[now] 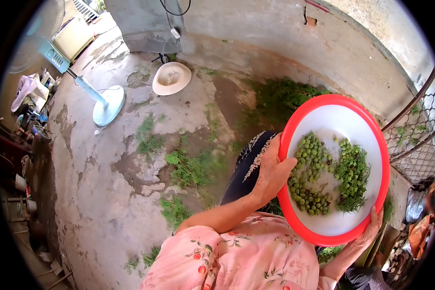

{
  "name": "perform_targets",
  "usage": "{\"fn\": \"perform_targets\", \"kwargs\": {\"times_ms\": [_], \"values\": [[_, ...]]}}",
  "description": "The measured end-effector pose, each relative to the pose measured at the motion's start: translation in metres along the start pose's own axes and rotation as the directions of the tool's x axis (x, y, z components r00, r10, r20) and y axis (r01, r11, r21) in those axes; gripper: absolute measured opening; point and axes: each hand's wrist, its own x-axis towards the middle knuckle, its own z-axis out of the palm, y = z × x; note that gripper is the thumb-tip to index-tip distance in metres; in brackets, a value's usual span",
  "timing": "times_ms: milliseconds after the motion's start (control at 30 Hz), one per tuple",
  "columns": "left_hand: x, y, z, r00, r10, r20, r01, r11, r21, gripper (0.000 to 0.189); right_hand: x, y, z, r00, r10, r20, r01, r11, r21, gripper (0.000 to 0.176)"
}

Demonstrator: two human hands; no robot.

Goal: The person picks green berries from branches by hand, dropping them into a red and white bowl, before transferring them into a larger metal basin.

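Basin (345, 121), red-rimmed plastic, tilts at right above the floor (96, 193): light, stiff, slick, with loose green berries (308, 180) apt to roll. Left hand (271, 174) and right hand (369, 231) each pinch opposite rims, the surest grip.

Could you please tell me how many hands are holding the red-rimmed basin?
2. The left hand grips the left rim of the red-rimmed basin; the right hand supports its lower right edge.
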Motion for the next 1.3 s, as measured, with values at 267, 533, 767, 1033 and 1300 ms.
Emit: {"fn": "perform_targets", "kwargs": {"times_ms": [267, 533, 767, 1033, 1300], "values": [[-0.008, -0.012, -0.005, 0.997, -0.026, -0.078, 0.029, 0.999, 0.032, 0.047, -0.006, 0.018, 0.010, 0.999, 0.035, -0.032, -0.034, 0.999, 0.014, 0.039], [-0.019, -0.020, -0.011, 0.997, -0.044, -0.064, 0.048, 0.997, 0.057, 0.053, -0.001, 0.030, 0.004, 1.000, 0.021, 0.006, -0.021, 1.000, 0.014, 0.049], [-0.021, -0.024, -0.020, 0.962, 0.251, -0.107, -0.190, 0.898, 0.397, 0.050, 0.001, 0.067, -0.004, 1.000, 0.022, 0.020, -0.020, 0.991, -0.132, 0.053], [0.029, -0.003, 0.059, 0.939, 0.001, 0.343, -0.150, 0.899, 0.410, 0.031, -0.002, 0.064, 0.002, 0.982, -0.188, -0.001, 0.121, 0.639, -0.760, 0.054], [0.057, -0.069, 0.059, 0.929, -0.172, 0.327, -0.003, 0.883, 0.470, 0.025, -0.005, 0.055, 0.018, 0.830, -0.491, 0.266, 0.378, 0.144, -0.915, 0.045]]}}
